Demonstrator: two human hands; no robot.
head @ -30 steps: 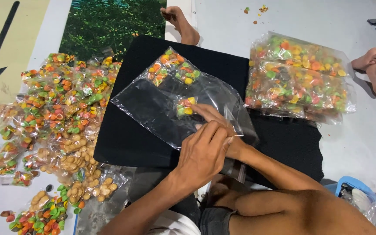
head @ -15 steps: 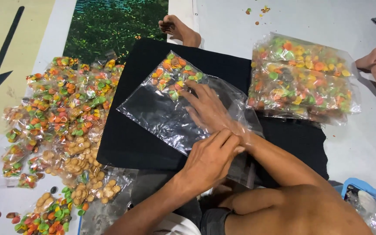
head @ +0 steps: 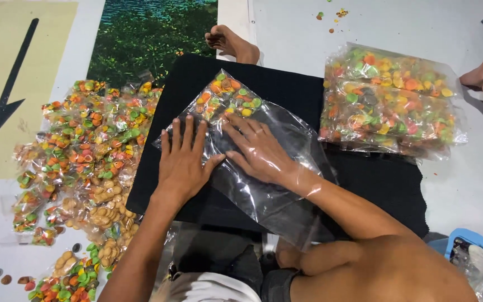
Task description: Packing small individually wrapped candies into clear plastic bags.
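I am seeing, past the heap of small snack packets (head: 79, 162), the left hand (head: 183, 162) lying spread on the clear plastic bag (head: 264, 168) over the black cloth (head: 286, 89), the right hand (head: 258, 151) pressing flat inside it, 2 filled bags (head: 389, 100) lying far right.

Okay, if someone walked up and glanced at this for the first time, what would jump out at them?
Two bare hands, the left hand and right hand, pressed flat on a large clear plastic bag holding a few colourful snacks, on a black cloth at centre. A heap of small filled snack packets lies left; bigger filled bags sit upper right.
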